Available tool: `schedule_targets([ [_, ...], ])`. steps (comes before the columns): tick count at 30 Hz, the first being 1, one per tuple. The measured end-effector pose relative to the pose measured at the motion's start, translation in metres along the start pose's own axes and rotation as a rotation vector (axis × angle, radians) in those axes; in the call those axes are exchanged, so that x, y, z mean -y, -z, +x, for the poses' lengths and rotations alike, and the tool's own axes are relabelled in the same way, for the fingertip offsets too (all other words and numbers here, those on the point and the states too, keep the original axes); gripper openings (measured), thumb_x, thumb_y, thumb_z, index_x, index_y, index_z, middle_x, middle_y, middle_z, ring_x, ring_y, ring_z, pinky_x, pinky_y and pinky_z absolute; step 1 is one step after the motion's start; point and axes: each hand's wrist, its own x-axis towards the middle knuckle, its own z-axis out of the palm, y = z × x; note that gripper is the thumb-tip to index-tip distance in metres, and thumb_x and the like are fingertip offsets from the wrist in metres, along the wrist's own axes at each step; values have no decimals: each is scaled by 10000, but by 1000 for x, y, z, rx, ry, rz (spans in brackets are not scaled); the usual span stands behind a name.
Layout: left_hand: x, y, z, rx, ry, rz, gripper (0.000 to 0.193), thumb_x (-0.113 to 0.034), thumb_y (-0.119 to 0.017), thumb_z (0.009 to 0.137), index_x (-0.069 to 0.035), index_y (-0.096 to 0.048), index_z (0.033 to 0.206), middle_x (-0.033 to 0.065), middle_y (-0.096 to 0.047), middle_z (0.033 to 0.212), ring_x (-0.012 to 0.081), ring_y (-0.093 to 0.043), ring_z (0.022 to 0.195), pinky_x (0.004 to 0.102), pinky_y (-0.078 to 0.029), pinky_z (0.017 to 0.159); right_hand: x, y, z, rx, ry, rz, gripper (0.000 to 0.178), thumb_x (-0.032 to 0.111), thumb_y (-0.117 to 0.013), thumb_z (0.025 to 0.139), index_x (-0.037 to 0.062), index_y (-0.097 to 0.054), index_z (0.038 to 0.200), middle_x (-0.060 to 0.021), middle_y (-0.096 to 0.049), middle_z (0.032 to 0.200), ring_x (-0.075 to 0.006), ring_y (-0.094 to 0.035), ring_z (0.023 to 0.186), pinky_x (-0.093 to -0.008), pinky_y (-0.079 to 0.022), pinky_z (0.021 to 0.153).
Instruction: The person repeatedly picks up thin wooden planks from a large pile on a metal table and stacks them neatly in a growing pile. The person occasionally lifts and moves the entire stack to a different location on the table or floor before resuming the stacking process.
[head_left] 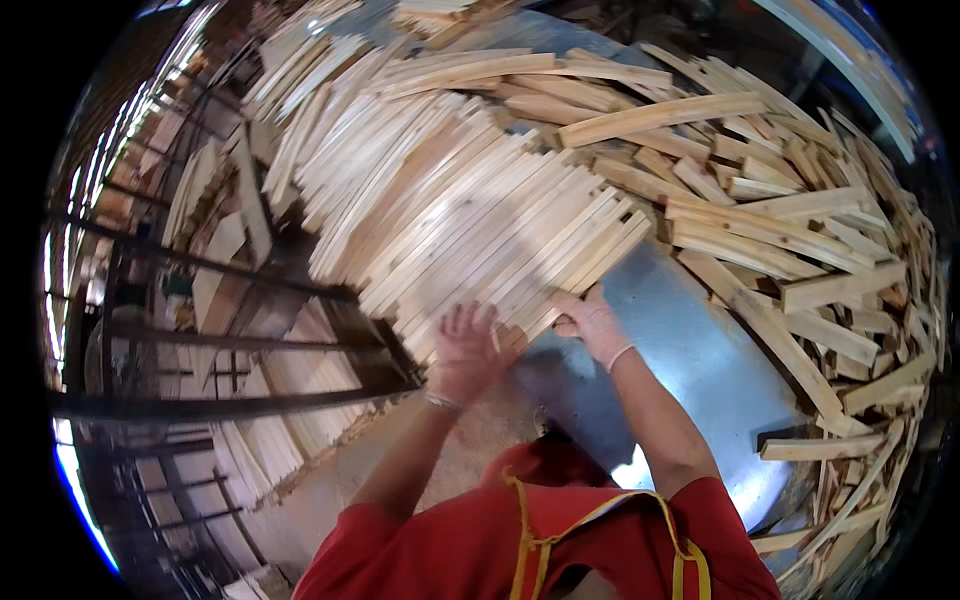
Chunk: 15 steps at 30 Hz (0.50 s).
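Observation:
A wide row of pale wooden strips [480, 225] lies side by side before me, their near ends close to my hands. My left hand [467, 352] is open over the near ends, fingers spread and thumb out toward the right. At the near right side of the row, the fingers of my right hand [595, 328] are bent around the end of a wooden strip, beside the shiny metal tabletop [690, 360]. Both hands look covered by thin pale gloves with a band at each wrist.
Loose wooden offcuts [770, 230] lie in a large jumbled heap along the right. Dark metal bars [230, 405] run along the left, with stacked boards [290, 410] below them. More strips [330, 70] lie at the far left.

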Motion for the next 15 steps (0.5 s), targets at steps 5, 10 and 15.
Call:
schedule_targets([
  [5,131,3,-11,-207,779,-257,743,-550,-754,876,-24,-638,1387,256,-593,1438,411,-612,1217,441,-496,1025,-42,31,-14,175,-127,248,647,195,-748,949,-58,-429,1452,-49,-591,943,-132,-553,738,-296,-458,592],
  [10,231,-30,-40,-398,1380,-1323,566,-475,-734,927,-12,-717,1253,122,-711,1238,305,-618,1136,434,-471,1011,-64,22,-43,130,-170,51,639,141,-728,925,-44,-442,1466,3,-538,849,-99,-493,696,-290,-408,559],
  [15,227,-41,-27,-290,1442,-1203,669,-397,-755,955,-6,-576,1468,173,-588,1502,349,-585,1287,441,-458,1085,-61,-27,-30,-67,-103,-114,773,158,-785,940,19,-330,1549,-16,-585,929,-134,-582,792,-316,-537,683],
])
